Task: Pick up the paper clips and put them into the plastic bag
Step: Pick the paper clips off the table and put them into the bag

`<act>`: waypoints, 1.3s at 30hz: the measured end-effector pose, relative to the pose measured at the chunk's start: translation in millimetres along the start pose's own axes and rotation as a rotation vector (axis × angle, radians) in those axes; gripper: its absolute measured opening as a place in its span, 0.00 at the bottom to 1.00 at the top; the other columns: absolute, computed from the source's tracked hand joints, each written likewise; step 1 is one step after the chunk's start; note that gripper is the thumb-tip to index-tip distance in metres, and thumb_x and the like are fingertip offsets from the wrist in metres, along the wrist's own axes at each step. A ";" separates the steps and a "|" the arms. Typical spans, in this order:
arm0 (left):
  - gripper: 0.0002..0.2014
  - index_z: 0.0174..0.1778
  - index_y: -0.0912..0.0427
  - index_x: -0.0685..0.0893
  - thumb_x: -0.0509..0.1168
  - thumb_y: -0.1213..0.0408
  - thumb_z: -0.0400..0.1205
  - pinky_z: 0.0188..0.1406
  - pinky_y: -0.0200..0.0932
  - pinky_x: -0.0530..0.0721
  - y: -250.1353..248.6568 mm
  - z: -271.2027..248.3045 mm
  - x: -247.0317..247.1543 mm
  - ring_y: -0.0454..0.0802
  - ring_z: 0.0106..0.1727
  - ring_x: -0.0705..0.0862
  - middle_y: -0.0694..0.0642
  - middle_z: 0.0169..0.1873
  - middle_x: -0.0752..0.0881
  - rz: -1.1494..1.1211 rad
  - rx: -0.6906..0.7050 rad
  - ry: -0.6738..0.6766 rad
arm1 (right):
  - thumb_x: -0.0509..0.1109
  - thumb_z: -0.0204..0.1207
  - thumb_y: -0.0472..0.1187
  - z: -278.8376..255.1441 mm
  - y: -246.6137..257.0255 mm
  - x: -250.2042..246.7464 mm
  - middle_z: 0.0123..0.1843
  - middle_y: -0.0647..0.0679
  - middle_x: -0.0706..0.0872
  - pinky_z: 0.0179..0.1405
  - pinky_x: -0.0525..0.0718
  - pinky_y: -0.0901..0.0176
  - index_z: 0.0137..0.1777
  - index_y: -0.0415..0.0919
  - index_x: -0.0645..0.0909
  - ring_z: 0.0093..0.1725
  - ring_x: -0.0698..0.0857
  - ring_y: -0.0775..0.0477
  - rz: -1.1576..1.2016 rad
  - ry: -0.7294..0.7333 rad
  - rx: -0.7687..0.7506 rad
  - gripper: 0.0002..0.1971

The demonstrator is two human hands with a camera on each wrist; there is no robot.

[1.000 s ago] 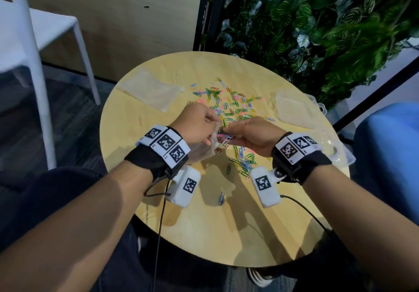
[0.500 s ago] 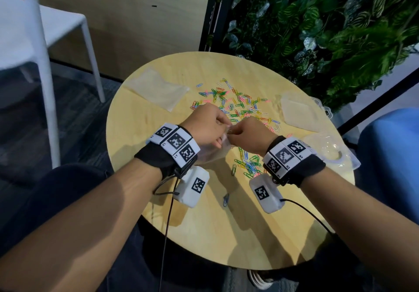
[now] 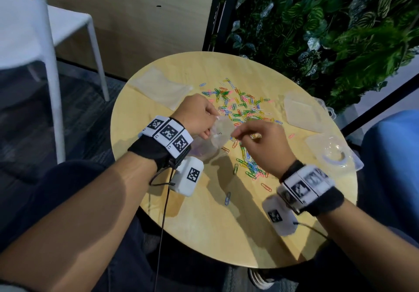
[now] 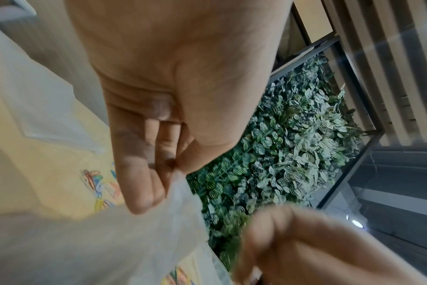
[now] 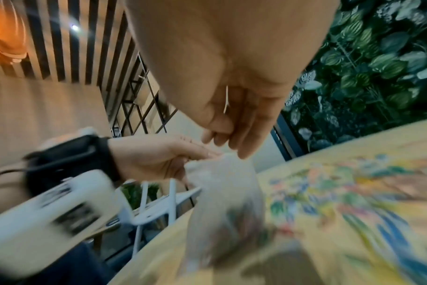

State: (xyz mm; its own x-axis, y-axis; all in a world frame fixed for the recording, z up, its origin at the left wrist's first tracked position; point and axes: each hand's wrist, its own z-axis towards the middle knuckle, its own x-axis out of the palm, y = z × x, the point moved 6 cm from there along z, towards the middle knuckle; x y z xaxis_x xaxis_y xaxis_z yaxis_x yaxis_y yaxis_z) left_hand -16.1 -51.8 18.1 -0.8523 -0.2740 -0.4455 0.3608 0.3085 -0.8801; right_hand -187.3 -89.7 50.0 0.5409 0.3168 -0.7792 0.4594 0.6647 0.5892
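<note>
My left hand (image 3: 199, 117) pinches the rim of a clear plastic bag (image 3: 218, 134) just above the round wooden table (image 3: 204, 242). The left wrist view shows thumb and fingers (image 4: 173, 165) closed on the bag's edge (image 4: 110, 241). My right hand (image 3: 235, 134) hovers at the bag's mouth with curled fingers. In the right wrist view a thin pale wire, seemingly a paper clip (image 5: 226, 98), shows between thumb and fingers (image 5: 222, 135). Coloured paper clips (image 3: 244, 108) lie scattered behind the hands, with more in a cluster (image 3: 251, 169) under my right wrist.
Two other flat plastic bags lie at the table's back left (image 3: 158, 85) and right (image 3: 301, 112). A clear plastic box (image 3: 335, 153) sits at the right edge. A white chair (image 3: 45, 31) stands left; a plant wall (image 3: 328, 19) rises behind.
My hands were pressed together at the bag's mouth. The right hand has now drawn a little to the right, away from the left hand, which still holds the bag.
</note>
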 end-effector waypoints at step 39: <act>0.09 0.55 0.68 0.89 0.72 0.67 0.83 0.30 0.44 0.91 -18.3 -0.2 -6.6 0.51 0.24 0.87 0.59 0.26 0.88 -0.205 0.136 0.026 | 0.72 0.73 0.25 -4.4 -82.2 -35.0 0.57 0.31 0.88 0.53 0.89 0.58 0.63 0.25 0.82 0.49 0.89 0.41 0.899 -0.027 0.599 0.17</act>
State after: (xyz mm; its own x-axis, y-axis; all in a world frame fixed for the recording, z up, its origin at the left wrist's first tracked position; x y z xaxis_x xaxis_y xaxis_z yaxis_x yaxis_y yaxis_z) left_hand -17.1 -55.4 37.1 -0.9217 -0.2943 -0.2527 0.2256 0.1232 -0.9664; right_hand -247.1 -152.5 28.0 0.8640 0.5034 -0.0087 0.1524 -0.2450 0.9575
